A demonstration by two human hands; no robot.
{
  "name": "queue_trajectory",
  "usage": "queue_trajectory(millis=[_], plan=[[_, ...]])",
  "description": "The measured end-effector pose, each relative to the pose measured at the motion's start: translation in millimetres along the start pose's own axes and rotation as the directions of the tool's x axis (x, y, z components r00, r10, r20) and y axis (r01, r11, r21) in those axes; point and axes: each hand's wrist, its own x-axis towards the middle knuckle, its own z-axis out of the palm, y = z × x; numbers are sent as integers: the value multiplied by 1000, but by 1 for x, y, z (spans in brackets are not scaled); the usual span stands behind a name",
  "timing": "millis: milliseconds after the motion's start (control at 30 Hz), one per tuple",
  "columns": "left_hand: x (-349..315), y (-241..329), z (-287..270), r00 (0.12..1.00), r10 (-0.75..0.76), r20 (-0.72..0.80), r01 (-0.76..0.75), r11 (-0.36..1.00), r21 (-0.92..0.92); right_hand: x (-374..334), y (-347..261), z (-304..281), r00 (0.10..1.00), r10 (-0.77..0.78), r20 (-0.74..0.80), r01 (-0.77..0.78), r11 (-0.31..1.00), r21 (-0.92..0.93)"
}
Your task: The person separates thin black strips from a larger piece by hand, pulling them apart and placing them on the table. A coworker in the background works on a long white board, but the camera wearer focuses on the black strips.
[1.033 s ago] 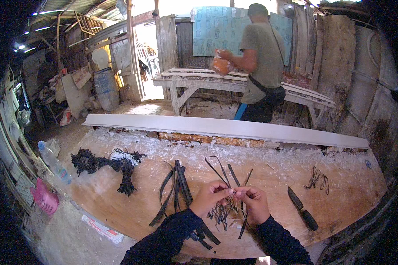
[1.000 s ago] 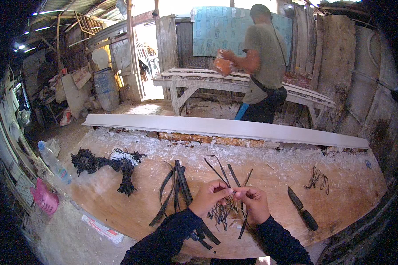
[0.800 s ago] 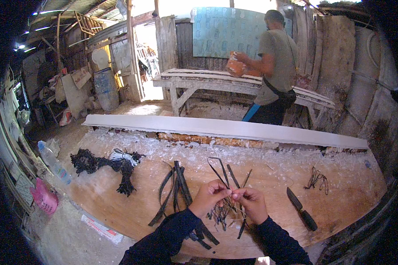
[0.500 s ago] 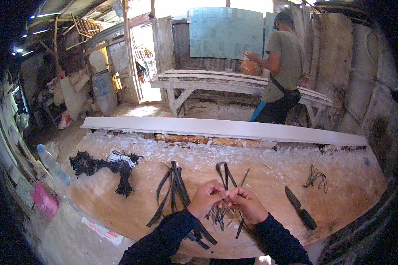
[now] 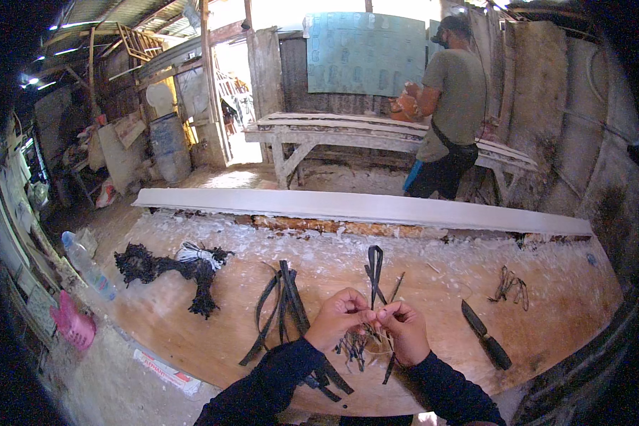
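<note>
My left hand (image 5: 342, 321) and my right hand (image 5: 402, 331) meet above the near middle of the wooden board, fingertips pinched together. A narrow black strip (image 5: 375, 264), folded into a loop, sticks up from between them; both hands grip it low down. A pale thin strand shows at the fingers, too fine to make out. Beneath my hands lies a bundle of short dark cords (image 5: 352, 349), partly hidden. Several longer flat black strips (image 5: 288, 298) lie left of my left hand. To the right rests a black-handled knife (image 5: 485, 335).
Bundles of black cord (image 5: 204, 287) and white cord (image 5: 192, 252) lie at the left. A thin dark cord tangle (image 5: 510, 287) is at right. A long white moulding (image 5: 362, 207) spans the far edge. Beyond, a person (image 5: 453, 106) holds an orange container (image 5: 407, 106) beside a bench (image 5: 284, 131).
The black strip's loop has narrowed and now stands straighter above my fingers. My hands stay pinched together. The person at the bench has tipped the orange container and turned slightly.
</note>
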Motion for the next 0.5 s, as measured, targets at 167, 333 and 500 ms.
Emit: queue_trajectory(millis=[167, 333, 500], plan=[[-1, 7, -8, 978, -160, 131, 175, 978, -113, -3, -6, -4, 697, -608, 381, 661, 339, -669], [-3, 12, -17, 945, -230, 233, 264, 955, -131, 0, -4, -4, 630, -530, 568, 766, 304, -566], [-4, 12, -11, 973, -193, 129, 209, 970, -122, -4, -9, -2, 683, -520, 512, 696, 253, -672]])
